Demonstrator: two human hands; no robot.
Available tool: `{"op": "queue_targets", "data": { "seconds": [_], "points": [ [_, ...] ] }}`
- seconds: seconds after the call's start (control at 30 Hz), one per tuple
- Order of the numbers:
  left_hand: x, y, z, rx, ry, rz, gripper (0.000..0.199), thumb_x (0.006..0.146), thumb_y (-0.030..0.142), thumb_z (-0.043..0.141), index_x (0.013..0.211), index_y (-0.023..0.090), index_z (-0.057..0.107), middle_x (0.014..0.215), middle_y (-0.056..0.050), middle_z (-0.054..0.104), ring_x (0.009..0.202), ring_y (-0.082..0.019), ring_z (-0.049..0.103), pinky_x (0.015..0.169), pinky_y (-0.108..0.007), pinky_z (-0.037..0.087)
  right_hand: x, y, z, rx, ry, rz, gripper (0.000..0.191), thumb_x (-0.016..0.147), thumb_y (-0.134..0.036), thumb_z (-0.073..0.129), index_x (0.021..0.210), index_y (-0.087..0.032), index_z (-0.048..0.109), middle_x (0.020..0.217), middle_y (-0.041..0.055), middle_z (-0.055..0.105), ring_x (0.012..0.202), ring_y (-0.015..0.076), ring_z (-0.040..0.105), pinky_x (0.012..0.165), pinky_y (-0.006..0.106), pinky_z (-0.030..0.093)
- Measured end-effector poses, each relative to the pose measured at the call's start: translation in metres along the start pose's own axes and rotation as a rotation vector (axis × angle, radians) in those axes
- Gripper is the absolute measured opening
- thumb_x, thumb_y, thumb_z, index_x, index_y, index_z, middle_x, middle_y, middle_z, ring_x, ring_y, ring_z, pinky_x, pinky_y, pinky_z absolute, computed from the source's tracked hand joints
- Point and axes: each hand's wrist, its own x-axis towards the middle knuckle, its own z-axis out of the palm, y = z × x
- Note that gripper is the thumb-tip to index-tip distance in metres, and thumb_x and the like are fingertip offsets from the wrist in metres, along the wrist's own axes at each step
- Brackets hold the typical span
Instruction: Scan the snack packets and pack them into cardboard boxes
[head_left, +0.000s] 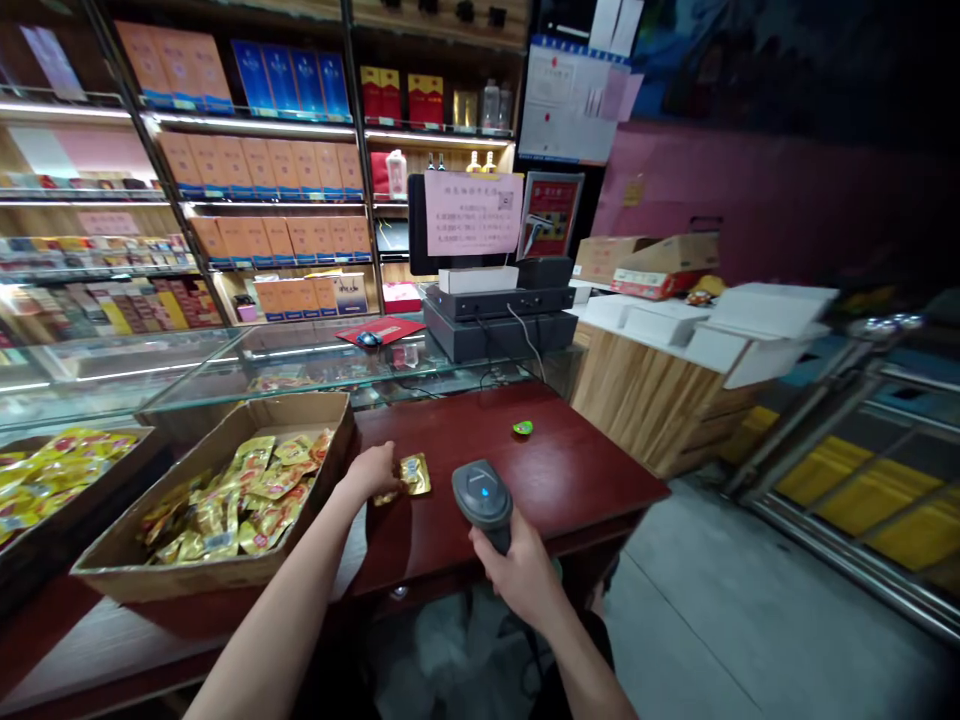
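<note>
My right hand is wrapped round the handle of a dark grey barcode scanner, which has a blue light on top and sits above the table's front edge. Over the dark red table, my left hand has its fingers closed at the left edge of a small gold foil packet. More gold foil shows beneath those fingers, partly hidden. Left of that hand stands an open cardboard box with many gold packets heaped inside. A small green item lies farther back on the table.
Another box of yellow packets stands at far left. A glass display counter borders the table's back, with a monitor behind a pink paper sign. White boxes rest on a wooden cabinet at right, near a metal railing.
</note>
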Motion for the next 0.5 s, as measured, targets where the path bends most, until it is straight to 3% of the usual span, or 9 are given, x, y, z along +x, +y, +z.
{"op": "queue_targets", "data": {
  "seconds": [0.1,0.2,0.33,0.4,0.5],
  "points": [
    [0.004,0.010,0.013,-0.319,0.076,-0.014,0.037,0.063,0.033,0.081,0.088,0.021,0.057,0.086,-0.005,0.072,0.081,-0.023,0.069,0.066,-0.027,0.048,-0.004,0.000,-0.002,-0.006,-0.024,-0.038,0.030,0.083,-0.029,0.060,0.110,-0.016,0.067,0.087,0.0083,0.077,0.086,0.0251,0.075,0.077,0.031,0.058],
    [0.005,0.029,0.034,-0.748,0.207,-0.024,0.041,0.059,0.031,0.084,0.084,0.021,0.053,0.073,0.002,0.068,0.069,-0.017,0.065,0.059,-0.023,0.046,-0.007,-0.001,-0.003,-0.015,-0.035,-0.052,0.033,0.083,-0.028,0.058,0.112,-0.015,0.065,0.102,0.0109,0.076,0.096,0.0261,0.073,0.088,0.035,0.056],
    [0.001,0.057,0.053,-1.306,0.186,0.042,0.048,0.053,0.033,0.088,0.088,0.018,0.059,0.075,0.000,0.071,0.063,-0.015,0.066,0.059,-0.024,0.051,-0.009,-0.005,-0.007,0.020,-0.034,-0.053,0.035,0.082,-0.026,0.058,0.115,-0.015,0.064,0.105,0.0110,0.076,0.097,0.0246,0.072,0.090,0.034,0.055],
    [-0.001,0.067,0.056,-1.453,0.171,0.084,0.047,0.051,0.033,0.088,0.087,0.017,0.062,0.078,-0.002,0.074,0.064,-0.015,0.067,0.059,-0.025,0.053,-0.010,-0.008,-0.009,0.041,-0.035,-0.068,0.034,0.082,-0.025,0.057,0.114,-0.015,0.064,0.104,0.0100,0.076,0.096,0.0235,0.072,0.088,0.032,0.056],
    [-0.004,0.075,0.055,-1.505,0.204,0.086,0.044,0.050,0.029,0.089,0.084,0.016,0.064,0.079,-0.003,0.075,0.064,-0.016,0.068,0.056,-0.023,0.052,-0.011,-0.011,-0.011,0.050,-0.035,-0.078,0.032,0.082,-0.023,0.057,0.112,-0.016,0.064,0.101,0.0094,0.077,0.094,0.0230,0.073,0.086,0.031,0.056]
  ]
}}
